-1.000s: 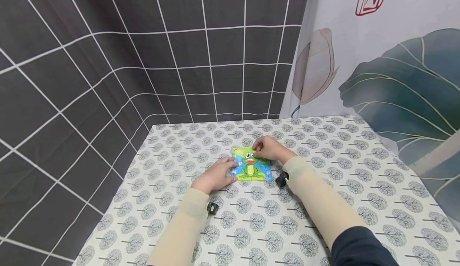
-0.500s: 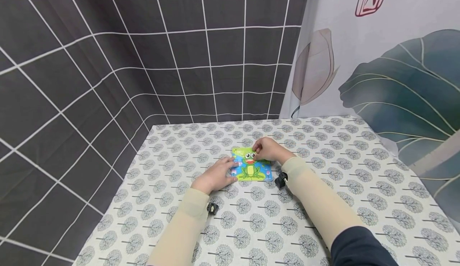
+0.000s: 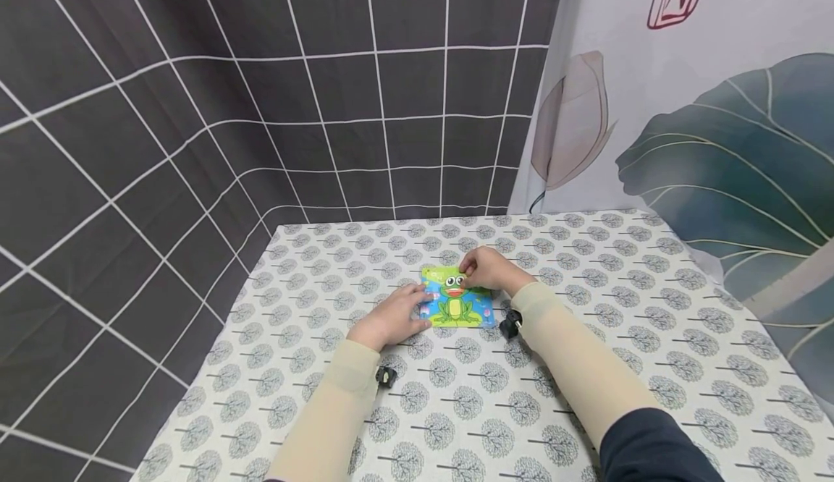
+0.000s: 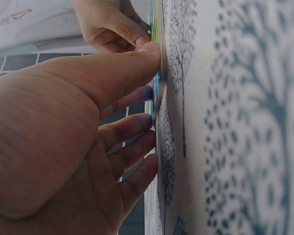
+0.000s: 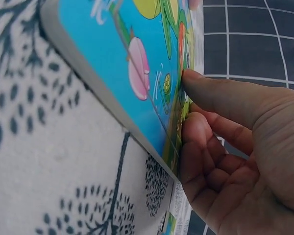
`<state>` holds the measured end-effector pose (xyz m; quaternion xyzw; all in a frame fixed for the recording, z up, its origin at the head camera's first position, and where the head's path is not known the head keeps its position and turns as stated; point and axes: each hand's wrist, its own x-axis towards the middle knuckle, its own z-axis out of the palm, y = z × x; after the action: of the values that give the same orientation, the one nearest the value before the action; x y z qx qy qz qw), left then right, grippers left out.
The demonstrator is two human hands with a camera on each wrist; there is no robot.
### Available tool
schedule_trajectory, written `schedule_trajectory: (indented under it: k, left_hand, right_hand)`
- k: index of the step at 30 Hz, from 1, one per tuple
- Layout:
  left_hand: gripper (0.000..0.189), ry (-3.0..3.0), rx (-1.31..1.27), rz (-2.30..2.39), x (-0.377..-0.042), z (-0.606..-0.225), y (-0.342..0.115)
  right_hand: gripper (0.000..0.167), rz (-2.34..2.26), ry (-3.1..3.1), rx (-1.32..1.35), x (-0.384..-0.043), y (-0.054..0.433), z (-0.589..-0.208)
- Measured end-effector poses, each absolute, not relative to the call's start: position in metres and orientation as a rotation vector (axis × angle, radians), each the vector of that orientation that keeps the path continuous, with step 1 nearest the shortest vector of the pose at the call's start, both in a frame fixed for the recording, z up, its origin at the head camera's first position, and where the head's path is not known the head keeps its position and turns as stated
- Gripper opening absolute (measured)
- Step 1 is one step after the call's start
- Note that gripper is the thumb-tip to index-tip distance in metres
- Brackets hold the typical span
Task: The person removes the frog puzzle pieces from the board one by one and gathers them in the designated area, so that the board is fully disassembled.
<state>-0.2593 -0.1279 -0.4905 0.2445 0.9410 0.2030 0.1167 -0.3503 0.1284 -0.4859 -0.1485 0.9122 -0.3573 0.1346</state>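
Note:
A colourful frog jigsaw puzzle point(image 3: 456, 311) lies flat on the patterned cloth, with thin seams showing across its blue part in the right wrist view. My left hand point(image 3: 391, 317) rests at its left edge, thumb at the near corner and fingers spread along the side. In the left wrist view the left hand's fingertips point(image 4: 144, 121) touch the board. My right hand point(image 3: 489, 268) is at the puzzle's upper right, next to the frog's eyes. Its thumb point(image 5: 198, 81) touches the surface, and the other fingers curl against it. I cannot tell whether a piece is pinched there.
A white cloth point(image 3: 313, 395) printed with grey trees covers the table. Dark gridded fabric point(image 3: 339, 106) hangs behind and at the left; a white curtain point(image 3: 625, 4) with large leaves hangs at the right. Black cameras sit on both wrists.
The right hand's fingers shift very slightly at the puzzle's upper right. The left hand and the puzzle stay in place.

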Motion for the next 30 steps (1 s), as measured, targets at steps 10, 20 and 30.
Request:
schedule_trajectory:
  k: [10,20,30]
  left_hand:
    - [0.067,2.758,0.713,0.591,-0.2589,-0.4899,-0.1275]
    - [0.067,2.753,0.697,0.606,-0.2581,-0.4899,-0.1269]
    - [0.067,2.748,0.694,0.618,-0.2580,-0.4892,-0.1270]
  right_hand:
    - [0.029,-0.957,2.636,-0.500,-0.3541,0.1284,-0.4858]
    - [0.032,-0.908,2.631,-0.500,-0.3544,0.1274,-0.4842]
    - [0.035,-0.901,2.650,-0.483,-0.3538,0.1269,-0.4859]
